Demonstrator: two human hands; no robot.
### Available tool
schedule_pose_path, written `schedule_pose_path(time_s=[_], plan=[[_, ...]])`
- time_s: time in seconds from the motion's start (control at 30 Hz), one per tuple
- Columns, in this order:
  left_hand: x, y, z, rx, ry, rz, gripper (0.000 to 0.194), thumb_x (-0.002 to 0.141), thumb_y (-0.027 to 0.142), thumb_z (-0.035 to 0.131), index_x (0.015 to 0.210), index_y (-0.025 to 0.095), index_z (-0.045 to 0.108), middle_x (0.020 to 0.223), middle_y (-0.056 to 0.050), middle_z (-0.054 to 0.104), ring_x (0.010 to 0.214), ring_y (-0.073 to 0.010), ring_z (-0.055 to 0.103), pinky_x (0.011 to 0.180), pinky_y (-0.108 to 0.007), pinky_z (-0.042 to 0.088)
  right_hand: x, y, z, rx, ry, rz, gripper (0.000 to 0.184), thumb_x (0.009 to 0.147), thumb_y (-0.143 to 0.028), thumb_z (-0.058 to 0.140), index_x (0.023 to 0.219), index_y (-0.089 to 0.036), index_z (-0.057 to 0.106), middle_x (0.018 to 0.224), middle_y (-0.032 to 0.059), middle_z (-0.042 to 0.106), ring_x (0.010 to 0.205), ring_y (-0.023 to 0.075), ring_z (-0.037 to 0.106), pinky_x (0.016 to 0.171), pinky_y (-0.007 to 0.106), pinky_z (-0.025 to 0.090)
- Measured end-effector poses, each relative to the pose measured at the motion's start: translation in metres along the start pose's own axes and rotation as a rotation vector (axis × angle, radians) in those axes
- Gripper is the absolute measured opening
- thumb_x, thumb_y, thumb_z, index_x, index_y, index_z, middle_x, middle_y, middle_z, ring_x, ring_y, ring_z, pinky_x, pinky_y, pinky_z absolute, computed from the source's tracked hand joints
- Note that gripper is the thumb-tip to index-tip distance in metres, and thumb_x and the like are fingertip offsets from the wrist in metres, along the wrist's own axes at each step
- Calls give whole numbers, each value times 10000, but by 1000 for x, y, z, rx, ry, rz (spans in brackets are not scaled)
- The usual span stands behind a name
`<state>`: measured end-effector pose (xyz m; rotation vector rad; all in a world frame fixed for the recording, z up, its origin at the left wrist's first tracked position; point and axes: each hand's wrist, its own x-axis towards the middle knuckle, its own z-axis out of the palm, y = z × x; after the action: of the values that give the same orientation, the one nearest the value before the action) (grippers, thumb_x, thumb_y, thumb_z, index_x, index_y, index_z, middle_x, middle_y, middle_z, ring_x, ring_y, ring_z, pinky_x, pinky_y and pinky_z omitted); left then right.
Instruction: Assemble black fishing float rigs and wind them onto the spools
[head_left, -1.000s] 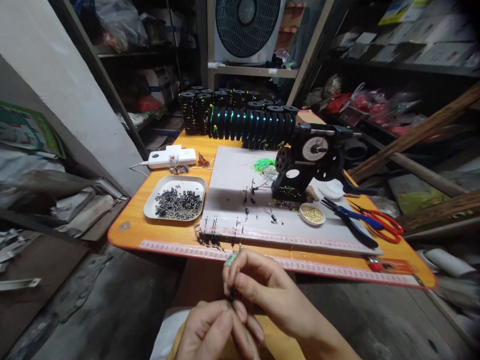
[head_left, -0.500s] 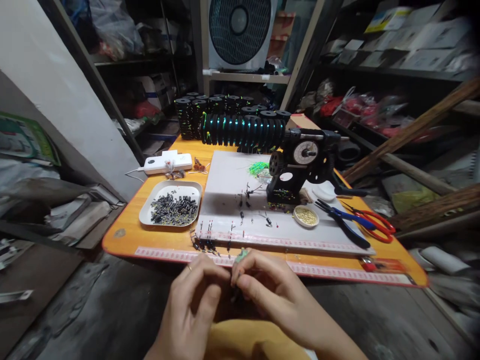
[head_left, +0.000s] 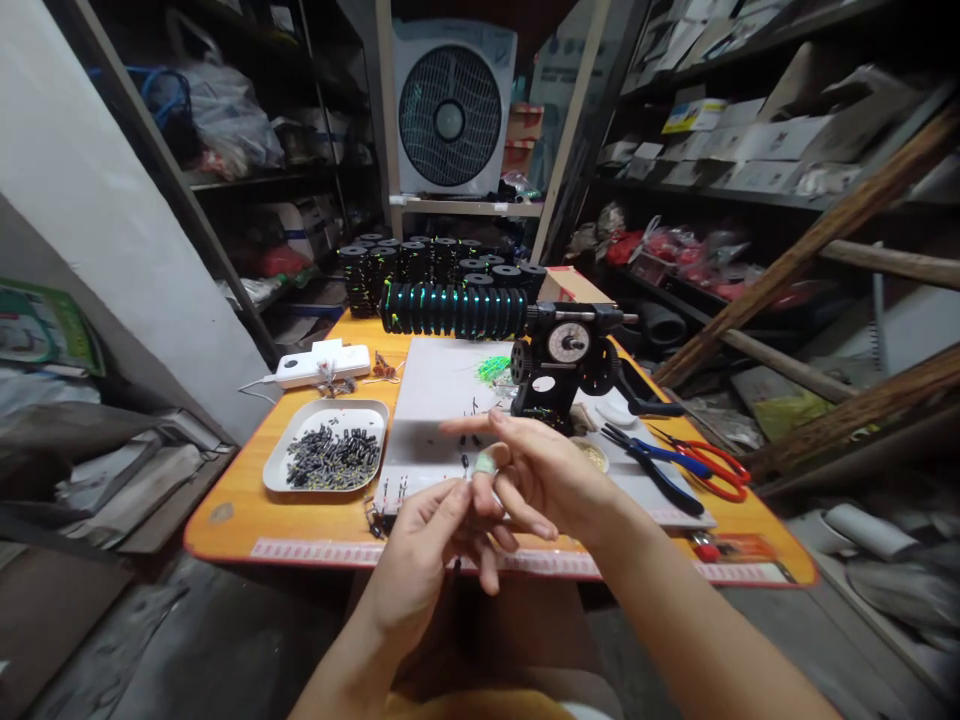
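Observation:
My left hand [head_left: 431, 545] is above the table's front edge, thumb and forefinger pinched together on something too small to make out. Close against its fingertips is my right hand [head_left: 544, 475], its fingers spread and the forefinger stretched to the left; a pale green wrap [head_left: 489, 462] covers part of one finger. A tiny dark piece [head_left: 457, 565] shows just below the left fingers; whether it hangs from them is unclear. Behind the hands, small black pieces with red-tipped wires [head_left: 386, 490] lie along the front of the white board [head_left: 427, 400], partly hidden by my hands.
A white tray [head_left: 270, 470] of small black cylinders stands at left. A hand-cranked winder [head_left: 559, 370] carries black spools [head_left: 454, 310]. Blue-black pliers [head_left: 660, 470] and red-handled scissors [head_left: 724, 480] lie right, beside a dish of gold beads [head_left: 592, 455]. A power strip [head_left: 322, 365] sits back left.
My hands have risen in view, over the board's front edge. My right hand has opened from a pinch to spread fingers. The camera view has tilted up and turned slightly right.

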<state>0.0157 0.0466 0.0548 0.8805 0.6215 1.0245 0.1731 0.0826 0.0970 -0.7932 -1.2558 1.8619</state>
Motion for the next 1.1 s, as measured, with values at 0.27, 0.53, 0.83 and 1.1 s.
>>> schedule_pose_path(time_s=[0.27, 0.53, 0.83, 1.1], plan=[[-12, -12, 7, -210, 38, 1, 292, 905, 339, 537, 720, 122, 601, 584, -59, 716, 458, -142, 653, 465, -209, 509, 28, 10, 13, 344, 17, 90, 412, 882, -474, 514, 615, -199, 363, 438, -50, 566, 239, 54, 436, 214, 111, 218], [-27, -7, 11, -242, 5, -108, 325, 924, 383, 518, 756, 119, 604, 596, -46, 720, 451, -126, 660, 455, -180, 479, 23, 5, 17, 307, 62, 73, 460, 843, -535, 566, 610, -199, 356, 414, -58, 548, 219, 43, 393, 213, 103, 217], [-28, -32, 3, -390, -86, -45, 317, 950, 354, 475, 904, 102, 663, 673, -71, 746, 471, -138, 687, 418, -152, 457, 24, 5, 16, 282, 51, 46, 465, 841, -550, 567, 616, -199, 362, 420, -64, 533, 227, 36, 385, 218, 100, 225], [-35, -25, -3, -399, -113, -65, 349, 971, 311, 426, 1038, 87, 685, 756, -97, 756, 568, -158, 719, 519, -185, 518, 15, 14, 12, 55, 10, 11, 374, 907, -504, 494, 772, -163, 567, 471, -57, 530, 277, 15, 304, 272, 111, 212]])
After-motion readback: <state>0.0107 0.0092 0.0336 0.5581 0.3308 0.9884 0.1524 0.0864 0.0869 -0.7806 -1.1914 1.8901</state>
